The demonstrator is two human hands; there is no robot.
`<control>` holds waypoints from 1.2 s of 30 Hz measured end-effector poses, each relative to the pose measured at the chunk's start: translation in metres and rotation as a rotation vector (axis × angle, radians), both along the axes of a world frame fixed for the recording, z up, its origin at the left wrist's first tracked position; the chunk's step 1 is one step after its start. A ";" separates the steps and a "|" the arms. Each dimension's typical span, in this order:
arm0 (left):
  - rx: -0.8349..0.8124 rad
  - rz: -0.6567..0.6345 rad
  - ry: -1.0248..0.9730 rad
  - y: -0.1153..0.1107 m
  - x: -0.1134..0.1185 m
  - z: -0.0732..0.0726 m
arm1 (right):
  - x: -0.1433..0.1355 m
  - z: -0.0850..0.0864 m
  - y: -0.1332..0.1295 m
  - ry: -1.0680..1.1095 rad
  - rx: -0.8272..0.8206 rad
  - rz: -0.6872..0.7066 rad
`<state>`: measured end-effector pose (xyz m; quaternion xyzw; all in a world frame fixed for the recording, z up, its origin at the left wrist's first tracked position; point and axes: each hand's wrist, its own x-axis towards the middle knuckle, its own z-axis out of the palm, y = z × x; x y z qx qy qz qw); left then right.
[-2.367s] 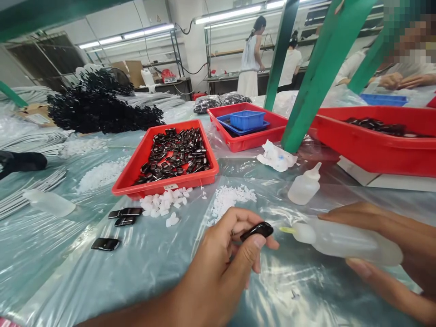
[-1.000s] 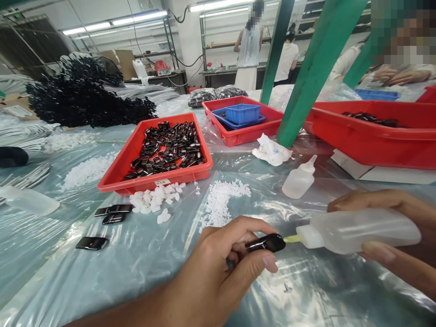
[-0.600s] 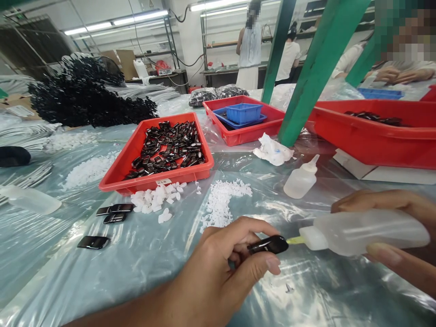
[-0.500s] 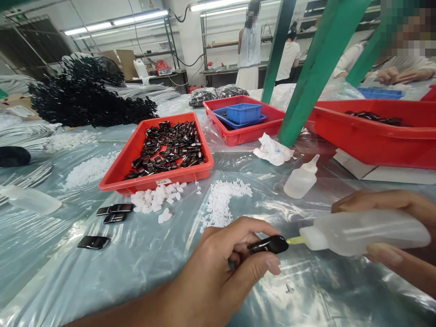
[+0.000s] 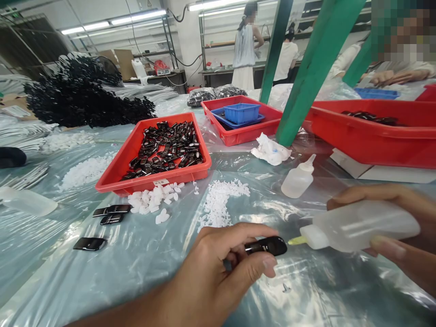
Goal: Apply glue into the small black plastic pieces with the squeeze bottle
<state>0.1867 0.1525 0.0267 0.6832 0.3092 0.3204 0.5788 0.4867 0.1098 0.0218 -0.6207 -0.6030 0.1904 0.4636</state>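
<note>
Between thumb and fingers, my left hand (image 5: 225,268) holds a glossy black piece (image 5: 267,246) at lower centre, its rounded end facing right. My right hand (image 5: 391,227) grips a translucent squeeze bottle (image 5: 364,225) lying sideways, with its yellowish tip (image 5: 297,240) pointing left. A small gap separates the tip from the black piece. Small white bits (image 5: 218,204) lie in a pile beyond my left hand. Larger white pieces (image 5: 146,201) sit by the front edge of a red tray (image 5: 153,184) full of black pieces. Several loose black pieces (image 5: 90,244) rest at the left.
Another bottle (image 5: 297,180) stands beyond my right hand, near crumpled white tissue (image 5: 270,150). A green post (image 5: 313,77) rises between two red trays (image 5: 238,136) (image 5: 381,141). A bottle (image 5: 29,201) lies far left. People are in the background.
The bottle tip has drawn slightly back from the black piece, leaving a gap, and the bottle is tilted a little differently. The black piece has turned slightly. A background person has turned.
</note>
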 end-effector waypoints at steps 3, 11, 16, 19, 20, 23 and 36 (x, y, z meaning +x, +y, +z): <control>0.018 -0.002 -0.016 -0.001 0.001 -0.001 | 0.002 0.000 -0.002 -0.113 -0.015 0.040; 0.015 -0.017 -0.021 -0.001 -0.001 -0.002 | 0.002 -0.001 -0.006 -0.170 -0.020 0.101; 0.019 -0.026 -0.029 -0.001 0.001 -0.001 | 0.002 -0.002 -0.004 -0.180 -0.022 0.087; 0.005 -0.020 -0.024 -0.001 0.001 0.000 | -0.004 0.002 -0.001 -0.116 -0.013 0.059; 0.006 -0.019 -0.021 -0.001 0.001 0.000 | -0.008 0.004 0.000 -0.072 0.002 0.041; 0.016 -0.022 -0.022 -0.001 0.000 -0.001 | -0.020 0.010 0.008 0.060 0.054 -0.002; 0.000 -0.028 -0.057 -0.001 0.002 -0.003 | -0.005 0.004 -0.003 -0.081 -0.009 0.059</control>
